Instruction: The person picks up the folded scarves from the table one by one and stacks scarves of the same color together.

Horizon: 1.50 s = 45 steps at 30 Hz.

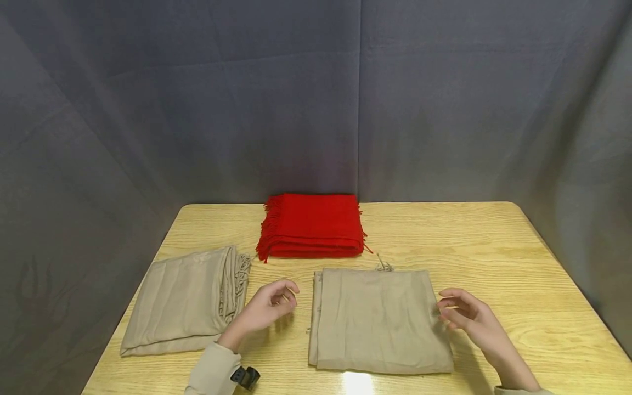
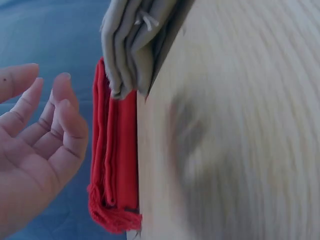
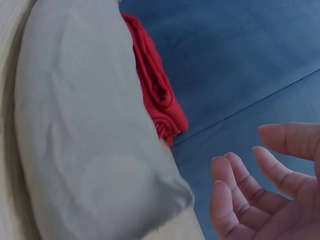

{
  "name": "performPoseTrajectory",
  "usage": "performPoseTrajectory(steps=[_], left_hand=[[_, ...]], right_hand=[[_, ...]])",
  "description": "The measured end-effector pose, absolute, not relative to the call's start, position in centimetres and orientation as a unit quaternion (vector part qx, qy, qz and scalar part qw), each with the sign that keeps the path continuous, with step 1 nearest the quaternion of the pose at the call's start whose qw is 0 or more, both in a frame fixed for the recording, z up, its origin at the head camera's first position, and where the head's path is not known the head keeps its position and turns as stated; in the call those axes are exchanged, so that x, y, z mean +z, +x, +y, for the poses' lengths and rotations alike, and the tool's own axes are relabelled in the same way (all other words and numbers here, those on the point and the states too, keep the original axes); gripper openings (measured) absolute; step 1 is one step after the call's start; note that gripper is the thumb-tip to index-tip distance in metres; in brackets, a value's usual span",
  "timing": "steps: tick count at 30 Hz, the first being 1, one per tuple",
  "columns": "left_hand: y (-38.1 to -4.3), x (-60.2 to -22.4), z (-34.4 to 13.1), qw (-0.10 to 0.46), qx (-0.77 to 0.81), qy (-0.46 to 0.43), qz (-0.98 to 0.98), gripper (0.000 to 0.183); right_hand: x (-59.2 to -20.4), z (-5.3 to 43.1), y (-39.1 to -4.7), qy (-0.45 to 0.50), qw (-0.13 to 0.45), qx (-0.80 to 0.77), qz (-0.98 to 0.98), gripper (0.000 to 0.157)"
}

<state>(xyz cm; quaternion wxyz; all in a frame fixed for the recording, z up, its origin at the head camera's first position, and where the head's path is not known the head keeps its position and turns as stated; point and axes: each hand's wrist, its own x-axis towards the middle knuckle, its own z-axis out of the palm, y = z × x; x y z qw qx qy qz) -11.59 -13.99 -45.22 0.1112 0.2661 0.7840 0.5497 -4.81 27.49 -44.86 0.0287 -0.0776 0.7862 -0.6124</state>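
Note:
A folded beige scarf [image 1: 380, 321] lies flat on the table between the two hands, a few loose fringe threads at its back edge. My left hand [image 1: 271, 304] hovers off its left side, fingers loosely bent around nothing; the left wrist view shows the same hand [image 2: 42, 140] with bare fingertips. Close by its right edge is my right hand [image 1: 466, 315], also loosely curved and holding nothing, as the right wrist view of the hand [image 3: 265, 185] confirms. A second folded beige scarf [image 1: 178, 302], fringe towards the middle, lies left of the left hand.
A folded red scarf [image 1: 316, 225] with fringed ends sits at the back of the wooden table [image 1: 533, 285]. Dark grey-blue curtains [image 1: 296, 99] hang behind and on both sides. A black band [image 1: 245, 377] is on the left wrist over a beige sleeve [image 1: 214, 367].

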Motion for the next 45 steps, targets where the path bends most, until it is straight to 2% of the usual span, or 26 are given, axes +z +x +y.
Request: performPoseTrajectory(steps=[15,32,45], left_hand=[[-11.2,-43.9,-17.1,0.092,0.577,0.239,0.775,0.018],[-11.2,-42.3,-21.1,0.067,0.593,0.222,0.771,0.023],[-10.8,-41.5,-23.6,0.006,0.582,0.192,0.79,0.025]], right_hand=[[-43.9,24.0,-5.5,-0.082,0.026,-0.657,0.749,0.019],[-43.3,19.0,-6.8,-0.086,0.062,-0.694,0.712,0.031],[-42.8,15.5,-8.2,-0.081,0.073,-0.718,0.687,0.034]])
